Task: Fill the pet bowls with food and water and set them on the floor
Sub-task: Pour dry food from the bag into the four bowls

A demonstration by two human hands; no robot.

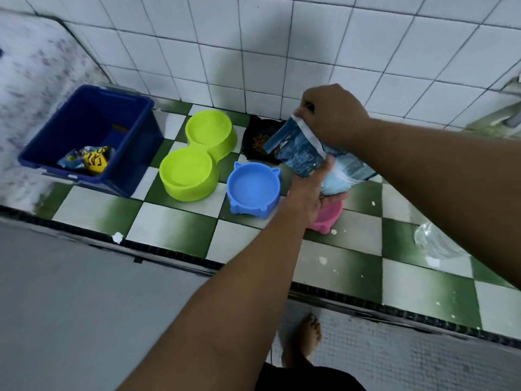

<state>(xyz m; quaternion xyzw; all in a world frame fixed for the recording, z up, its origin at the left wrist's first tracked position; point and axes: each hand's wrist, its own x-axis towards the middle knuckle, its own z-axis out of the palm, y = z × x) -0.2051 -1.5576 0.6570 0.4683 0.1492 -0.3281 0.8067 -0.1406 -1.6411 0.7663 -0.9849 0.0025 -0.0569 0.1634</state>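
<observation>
Now the food bag (301, 153) is held between both hands, tilted, with its open mouth pointing down to the black bowl (258, 131). The right hand (332, 114) pinches the upper edge of the bag with curled fingers. The left hand (307, 196) grips the bag from below, the thumb lying up along its side.

The bag is dark blue with a pale blue side. This side carries small print, too small to read. Inside the blue bin (84, 131) lies a yellow packet (95, 162) with dark letters, which I cannot read with certainty.

The black bowl stands by the wall and holds some brown kibble (259, 142). Just beside it are the blue bowl (253, 190) with cat ears and the green double bowl (197, 156). The pink bowl (328, 218) is partly hidden under the left hand. All stand on the checkered counter (174, 221).
</observation>
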